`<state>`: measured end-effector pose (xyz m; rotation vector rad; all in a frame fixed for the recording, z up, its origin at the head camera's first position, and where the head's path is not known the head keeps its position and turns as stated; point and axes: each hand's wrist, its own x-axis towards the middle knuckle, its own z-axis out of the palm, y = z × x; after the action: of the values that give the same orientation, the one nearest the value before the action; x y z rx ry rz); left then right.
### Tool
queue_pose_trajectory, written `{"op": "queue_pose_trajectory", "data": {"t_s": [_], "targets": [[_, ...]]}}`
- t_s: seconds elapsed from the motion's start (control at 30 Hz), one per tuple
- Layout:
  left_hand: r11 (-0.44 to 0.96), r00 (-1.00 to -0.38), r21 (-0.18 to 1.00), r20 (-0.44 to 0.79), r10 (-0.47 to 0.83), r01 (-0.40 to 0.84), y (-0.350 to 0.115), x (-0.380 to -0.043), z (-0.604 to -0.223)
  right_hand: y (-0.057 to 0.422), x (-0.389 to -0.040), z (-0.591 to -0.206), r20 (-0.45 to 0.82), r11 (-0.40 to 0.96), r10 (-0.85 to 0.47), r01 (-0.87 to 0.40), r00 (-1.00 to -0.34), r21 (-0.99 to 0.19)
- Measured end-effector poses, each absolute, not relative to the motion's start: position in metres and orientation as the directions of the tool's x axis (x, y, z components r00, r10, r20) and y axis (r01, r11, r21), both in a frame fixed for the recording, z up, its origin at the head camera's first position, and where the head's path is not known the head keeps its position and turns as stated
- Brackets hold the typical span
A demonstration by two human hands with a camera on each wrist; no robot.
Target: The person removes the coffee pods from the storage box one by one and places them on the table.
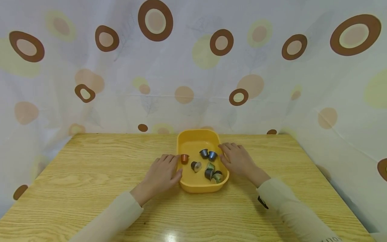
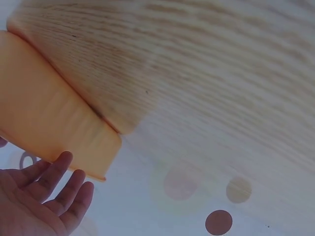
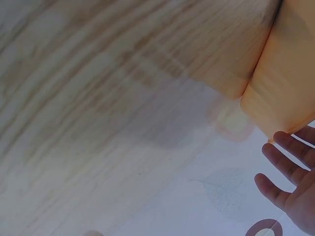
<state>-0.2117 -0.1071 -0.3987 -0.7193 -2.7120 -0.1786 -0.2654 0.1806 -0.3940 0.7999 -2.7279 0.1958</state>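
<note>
A yellow plastic tray (image 1: 199, 189) stands on the table with several coffee capsules inside. An orange capsule (image 1: 184, 159) lies by its left wall. Toward the back right are a dark grey-blue capsule (image 1: 204, 153) and a blue capsule (image 1: 212, 155). A capsule with a silver lid (image 1: 197, 166) lies near the middle, and green and dark capsules (image 1: 209, 173) cluster at the front right. My left hand (image 1: 163, 172) is at the tray's left rim, its fingers spread in the left wrist view. Opposite it, my right hand (image 1: 237, 158) touches the right rim with loosely extended fingers.
The light wood table (image 1: 99, 168) runs back to a white curtain (image 1: 187, 67) printed with brown and pale spots. The curtain also encloses the left and right sides. The tray's far end is near the table's back edge.
</note>
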Motion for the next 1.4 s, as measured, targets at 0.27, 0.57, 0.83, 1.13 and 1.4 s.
{"op": "queue_pose_trajectory", "data": {"t_s": [0.27,0.57,0.83,1.13,1.4], "targets": [[0.861,-0.811,0.038,0.360,0.461,0.506,-0.114,-0.204,-0.397,0.173,-0.259,-0.394,0.335,0.830,-0.518,-0.557,-0.787,-0.027],[0.862,-0.810,0.036,0.362,0.461,0.506,-0.123,-0.196,-0.396,0.166,-0.250,-0.392,0.340,0.821,-0.529,-0.570,-0.777,-0.026],[0.859,-0.804,0.031,0.370,0.465,0.511,-0.128,-0.192,-0.395,0.160,-0.245,-0.391,0.315,0.828,-0.528,-0.561,-0.789,-0.015],[0.858,-0.795,0.007,0.381,0.472,0.513,-0.134,-0.187,-0.395,0.156,-0.238,-0.391,0.338,0.823,-0.533,-0.568,-0.776,-0.004],[0.856,-0.786,-0.004,0.394,0.476,0.517,-0.137,-0.182,-0.394,0.154,-0.233,-0.392,0.374,0.808,-0.551,-0.589,-0.746,0.016]]}}
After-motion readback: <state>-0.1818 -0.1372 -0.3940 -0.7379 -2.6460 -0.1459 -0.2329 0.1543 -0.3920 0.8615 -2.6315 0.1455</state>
